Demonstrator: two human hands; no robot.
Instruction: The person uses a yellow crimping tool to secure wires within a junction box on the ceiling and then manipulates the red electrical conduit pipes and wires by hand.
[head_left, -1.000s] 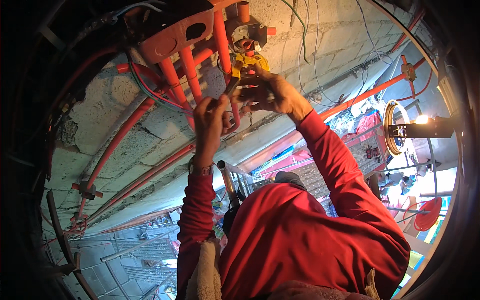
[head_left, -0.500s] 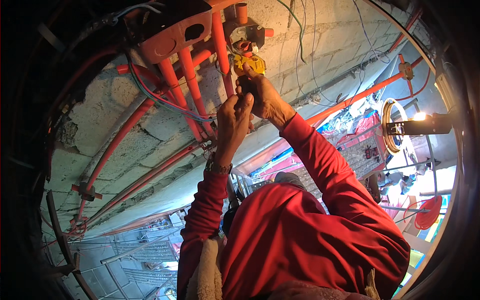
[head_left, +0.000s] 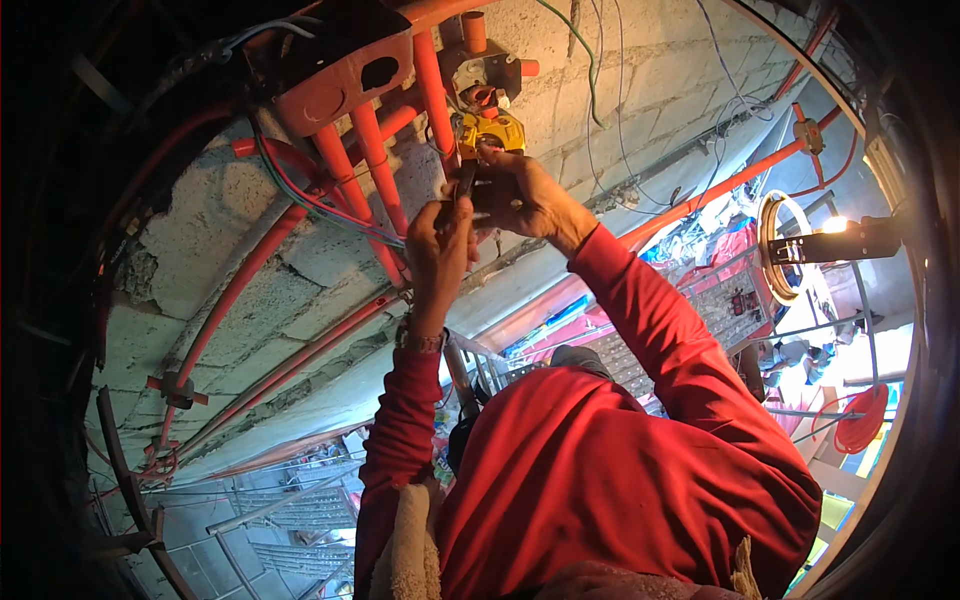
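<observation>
A yellow tool [head_left: 492, 132] with a dark lower part is up beside the red conduits, below an open metal box [head_left: 482, 75]. My right hand [head_left: 530, 198] is closed around its lower end, the fingers partly in shadow. Just left of it, my left hand [head_left: 440, 248] is raised with thumb and fingers pinched together at a narrow dark piece [head_left: 466, 182]. Whether that piece belongs to the yellow tool, I cannot tell. The fingertips of both hands are close together, and what lies between them is mostly hidden.
Red conduits [head_left: 378, 170] run down the block wall [head_left: 270, 290] from a larger red box [head_left: 345, 85]. Loose wires [head_left: 310, 200] hang by them. A lit lamp [head_left: 838, 228] stands at right, near coiled red tubing [head_left: 862, 420]. Perforated metal platforms [head_left: 300, 508] show far below.
My left hand has shifted slightly left and down. My right hand has turned, its fingers lower on the yellow tool, and the narrow dark piece now shows between the hands.
</observation>
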